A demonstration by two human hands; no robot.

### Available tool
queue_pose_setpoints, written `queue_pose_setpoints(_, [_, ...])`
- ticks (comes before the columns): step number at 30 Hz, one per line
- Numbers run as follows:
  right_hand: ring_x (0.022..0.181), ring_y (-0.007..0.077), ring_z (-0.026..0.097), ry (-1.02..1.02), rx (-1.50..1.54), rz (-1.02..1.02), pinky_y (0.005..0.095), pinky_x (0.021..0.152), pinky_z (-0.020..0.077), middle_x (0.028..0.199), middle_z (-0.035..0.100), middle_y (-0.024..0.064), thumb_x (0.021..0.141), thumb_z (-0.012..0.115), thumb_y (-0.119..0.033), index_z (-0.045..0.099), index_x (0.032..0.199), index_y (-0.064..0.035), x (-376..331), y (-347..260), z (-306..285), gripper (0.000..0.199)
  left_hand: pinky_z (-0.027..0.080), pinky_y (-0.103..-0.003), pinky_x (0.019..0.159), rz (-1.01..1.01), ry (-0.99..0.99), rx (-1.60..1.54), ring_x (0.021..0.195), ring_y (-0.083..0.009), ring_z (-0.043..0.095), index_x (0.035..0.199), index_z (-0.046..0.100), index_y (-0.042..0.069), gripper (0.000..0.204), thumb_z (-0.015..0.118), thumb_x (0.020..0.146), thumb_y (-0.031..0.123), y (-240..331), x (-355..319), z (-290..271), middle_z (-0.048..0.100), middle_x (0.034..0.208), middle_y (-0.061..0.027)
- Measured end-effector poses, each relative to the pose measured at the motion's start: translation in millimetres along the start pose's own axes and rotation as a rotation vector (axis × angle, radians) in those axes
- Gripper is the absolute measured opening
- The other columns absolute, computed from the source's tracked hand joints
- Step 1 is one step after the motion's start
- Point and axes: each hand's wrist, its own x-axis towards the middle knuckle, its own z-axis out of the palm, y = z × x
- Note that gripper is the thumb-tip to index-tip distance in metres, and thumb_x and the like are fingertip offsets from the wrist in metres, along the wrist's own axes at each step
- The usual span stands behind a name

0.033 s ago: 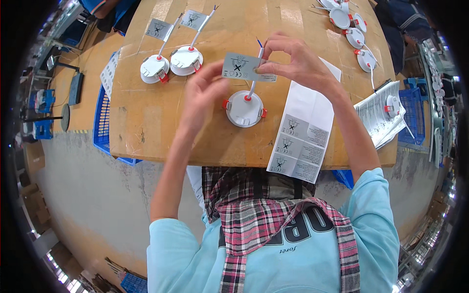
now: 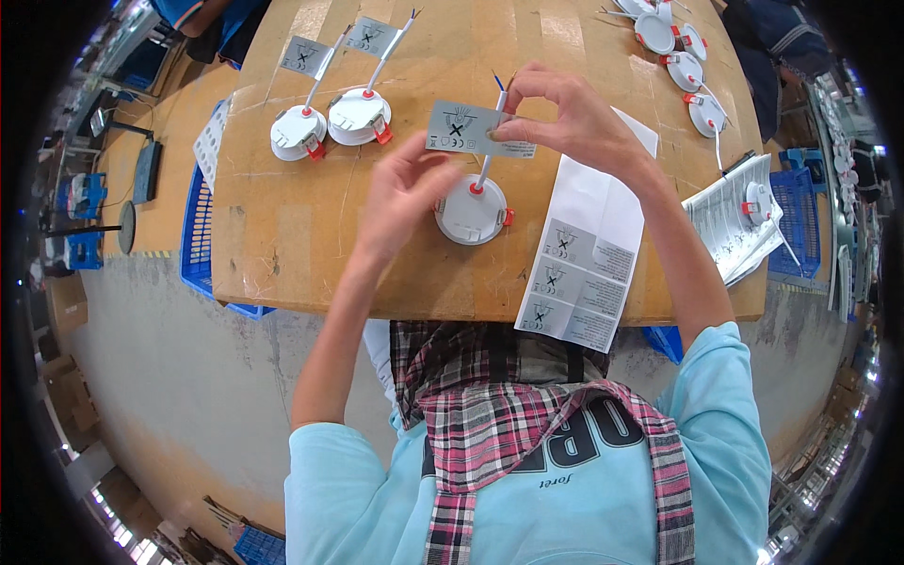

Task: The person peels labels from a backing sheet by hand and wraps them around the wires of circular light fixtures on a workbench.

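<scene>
My right hand (image 2: 565, 113) pinches a grey printed label (image 2: 461, 127), its thumb pressed on the label where it wraps the white cable of a downlight. The label sticks out to the left like a flag, and bare wire ends (image 2: 499, 81) show above it. Below, the round white downlight (image 2: 469, 215) lies back up on the table, with a red spring clip at its right edge. My left hand (image 2: 405, 193), slightly blurred, hovers by the label's left end, fingers apart and holding nothing; it covers part of the lamp's left edge.
Two labelled downlights (image 2: 358, 118) lie at the far left of the table. A white label sheet (image 2: 589, 245) overhangs the front edge at right. Beyond it are a paper stack (image 2: 734, 221) and several downlights (image 2: 683, 71). Blue crates (image 2: 196, 235) flank the table.
My left hand has shifted a little right and down, toward the lamp. The label has tilted slightly; my right hand keeps its pinch.
</scene>
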Motion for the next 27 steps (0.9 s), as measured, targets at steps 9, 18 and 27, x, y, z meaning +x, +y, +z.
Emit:
queue_pose_setpoints(9, [0.059,0.0052,0.051,-0.486,0.052,0.246,0.0219,0.053,0.0385,0.065,0.059,-0.0013,0.076,0.073,-0.021,0.066,0.082,-0.0026,9.7,-5.8,-27.5,0.021,0.049,-0.025,0.064,0.131,0.183,0.58,0.071,-0.0107,0.061,0.091,0.068,-0.001,0.013,0.066,0.084,0.009,-17.0,-6.4,28.8,0.067,0.08,-0.0076])
queue_pose_setpoints(18, [0.062,0.0046,0.052,-0.616,0.33,0.292,0.0195,0.054,0.0384,0.069,0.059,-0.0009,0.075,0.073,-0.019,0.062,0.074,-0.0026,-18.2,-42.2,-44.5,0.02,0.047,-0.025,0.065,0.071,0.261,0.401,0.074,-0.0129,0.06,0.098,0.065,-0.005,0.017,0.061,0.087,0.008,-23.5,-7.7,22.5,0.065,0.083,-0.0079])
queue_pose_setpoints(27, [0.066,0.0087,0.052,-0.221,0.101,0.231,0.0257,0.062,0.0405,0.067,0.057,0.0006,0.075,0.068,-0.02,0.065,0.085,-0.0003,-26.5,-51.3,-25.4,0.022,0.041,-0.025,0.084,0.077,0.199,-0.07,0.097,-0.0113,0.055,0.112,0.057,-0.003,0.036,0.062,0.088,0.024,34.5,-18.3,31.6,0.06,0.105,-0.0084])
